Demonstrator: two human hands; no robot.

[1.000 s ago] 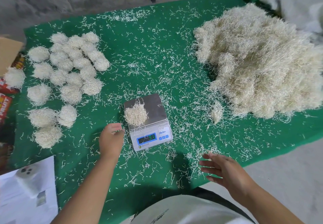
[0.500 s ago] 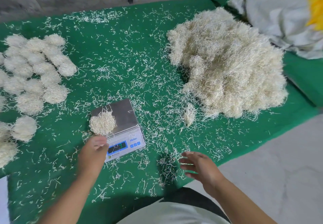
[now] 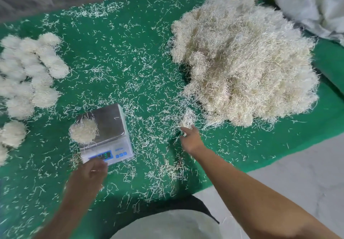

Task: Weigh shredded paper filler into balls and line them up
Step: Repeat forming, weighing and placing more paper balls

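Reaching right hand (image 3: 190,140) pinches a small tuft (image 3: 188,119) beside the big pile (image 3: 242,61); left hand (image 3: 93,171) curled by the scale (image 3: 106,134), holding nothing I can make out. Filler looks light, springy, sheds strands: pinch gently from the top.

A green cloth (image 3: 130,43) covers the table; white fabric (image 3: 312,5) lies far right.

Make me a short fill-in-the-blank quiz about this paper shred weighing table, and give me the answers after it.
1. The paper clump on the scale sits on its ____ side.
2. The right hand reaches toward a small tuft beside the big ____.
3. The table cover is ____.
4. The finished balls lie to the ____ of the scale.

Answers: left; pile; green; left
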